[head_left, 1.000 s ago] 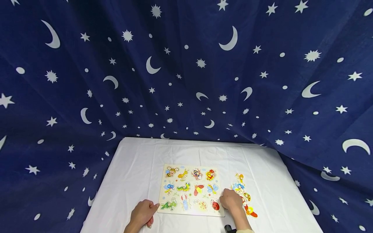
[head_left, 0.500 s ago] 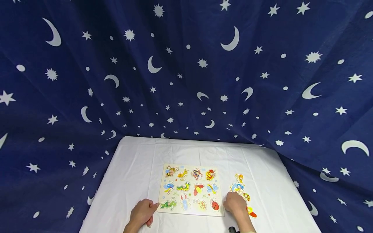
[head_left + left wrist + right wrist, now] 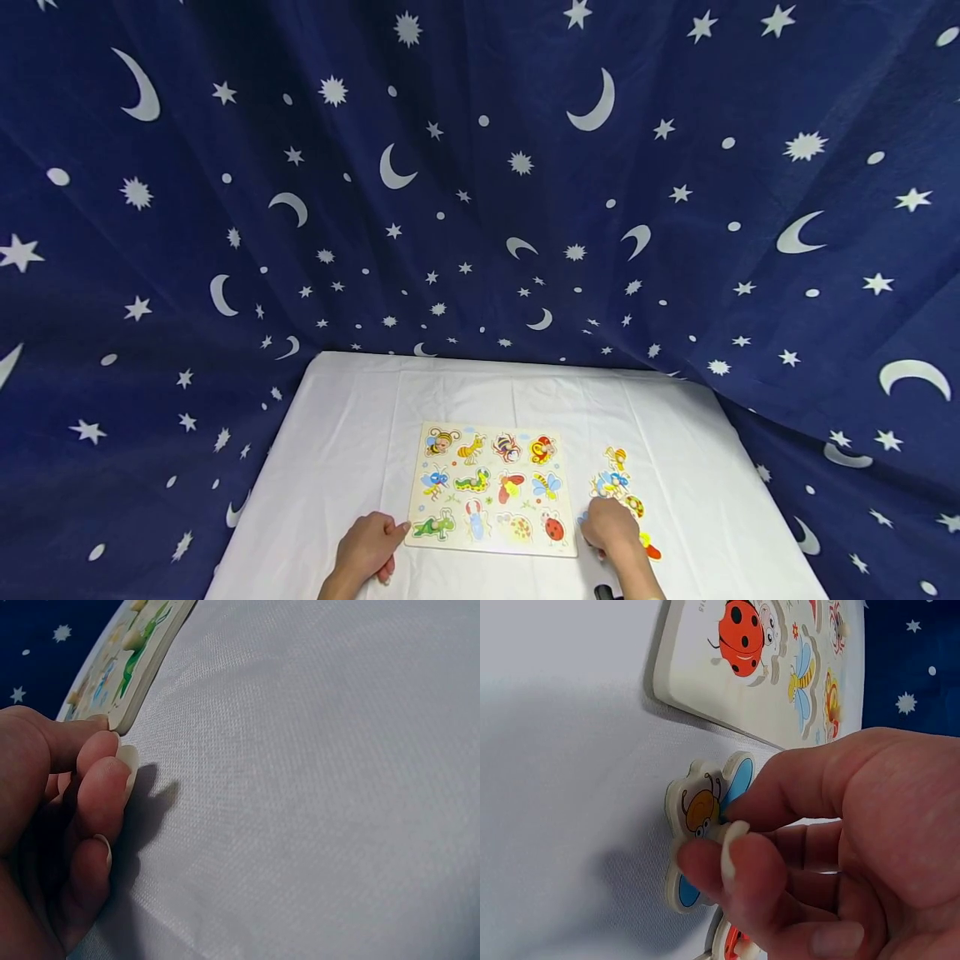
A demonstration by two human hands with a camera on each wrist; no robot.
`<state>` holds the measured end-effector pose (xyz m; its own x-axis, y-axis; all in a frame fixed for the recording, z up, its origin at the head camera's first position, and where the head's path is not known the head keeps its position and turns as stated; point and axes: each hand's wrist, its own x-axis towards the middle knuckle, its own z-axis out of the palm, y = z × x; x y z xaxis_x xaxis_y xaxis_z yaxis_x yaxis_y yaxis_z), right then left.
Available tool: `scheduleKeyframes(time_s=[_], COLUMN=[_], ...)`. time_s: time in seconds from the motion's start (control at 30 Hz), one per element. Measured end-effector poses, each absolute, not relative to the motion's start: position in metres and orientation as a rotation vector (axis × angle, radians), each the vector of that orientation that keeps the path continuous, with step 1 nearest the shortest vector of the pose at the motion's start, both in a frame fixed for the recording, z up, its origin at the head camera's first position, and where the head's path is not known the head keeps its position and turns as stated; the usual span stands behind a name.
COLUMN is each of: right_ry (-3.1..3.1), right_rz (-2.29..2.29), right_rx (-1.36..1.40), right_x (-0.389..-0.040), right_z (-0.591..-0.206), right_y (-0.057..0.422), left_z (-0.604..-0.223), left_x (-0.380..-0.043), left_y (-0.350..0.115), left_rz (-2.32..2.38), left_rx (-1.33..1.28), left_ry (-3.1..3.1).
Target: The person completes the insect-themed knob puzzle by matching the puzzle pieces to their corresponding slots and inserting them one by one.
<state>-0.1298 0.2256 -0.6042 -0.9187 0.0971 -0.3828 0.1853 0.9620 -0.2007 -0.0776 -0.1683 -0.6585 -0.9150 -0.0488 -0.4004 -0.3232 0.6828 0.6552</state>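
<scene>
A wooden peg puzzle board (image 3: 490,463) printed with insects lies mid-table. My left hand (image 3: 367,546) is at its near left corner; the left wrist view shows thumb and curled index finger (image 3: 105,776) holding the board's edge (image 3: 131,716). Right of the board, my right hand (image 3: 611,525) pinches a blue-winged insect puzzle piece (image 3: 701,808) at its middle, where the fingertips partly cover it. In the right wrist view that piece is low over or on the cloth, beside the board corner with the printed ladybug (image 3: 740,637). I cannot tell whether it touches the cloth.
Several more insect pieces lie right of the board, among them a yellow one (image 3: 617,457), a blue one (image 3: 613,481) and a red-yellow one (image 3: 649,547). Part of a red piece (image 3: 736,941) shows below the held one. A dark starry curtain (image 3: 480,208) hangs behind the white-covered table (image 3: 322,433).
My right hand has moved slightly right, away from the board's near right corner and towards the loose pieces. A blue wing now shows at its left side. The left hand stays at its corner.
</scene>
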Motion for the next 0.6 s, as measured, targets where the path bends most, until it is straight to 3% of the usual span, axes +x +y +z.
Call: scheduleKeyframes(time_s=[0.6], right_ry=[2.919], right_rz=[-0.638], right_rx=[0.177], right_x=[-0.146], right_z=[-0.601], right_y=[0.216], left_z=[-0.657], left_x=[-0.078], left_y=[-0.167], left_rz=[1.094], left_rx=[-0.322], left_ry=[2.521])
